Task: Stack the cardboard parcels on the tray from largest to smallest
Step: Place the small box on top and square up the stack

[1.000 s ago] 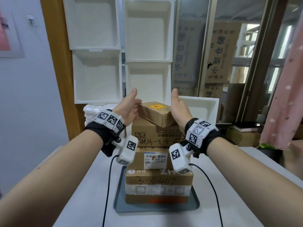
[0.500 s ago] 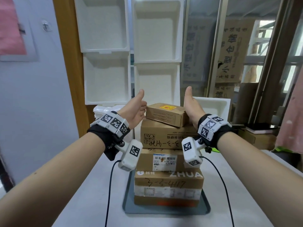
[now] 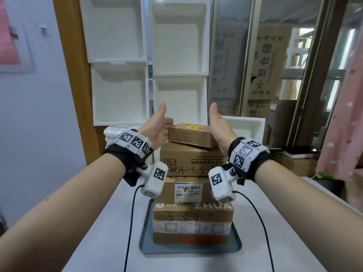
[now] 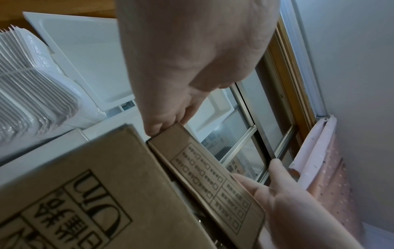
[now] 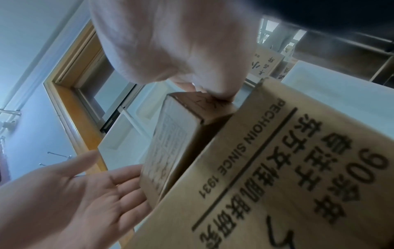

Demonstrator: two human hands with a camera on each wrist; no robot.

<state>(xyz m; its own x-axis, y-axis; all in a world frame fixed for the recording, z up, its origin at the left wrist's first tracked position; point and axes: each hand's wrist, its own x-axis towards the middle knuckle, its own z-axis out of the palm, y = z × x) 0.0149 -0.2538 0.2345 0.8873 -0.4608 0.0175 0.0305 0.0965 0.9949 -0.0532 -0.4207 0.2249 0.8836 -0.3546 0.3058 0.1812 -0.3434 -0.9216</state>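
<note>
Parcels sit stacked on the tray. Between the flat-fingered left hand and right hand lies the top box (thumbs raised), touched at both ends.

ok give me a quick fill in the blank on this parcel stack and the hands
1. The stack on the grey tray holds ____ cardboard parcels.
2. The top parcel carries a ____ sticker on its upper face.
3. The left hand and right hand flank the ____ parcel of the stack.
4. Handwriting on the bottom parcel reads 3-3-____.

Missing words: four; yellow; top; 4117
</note>
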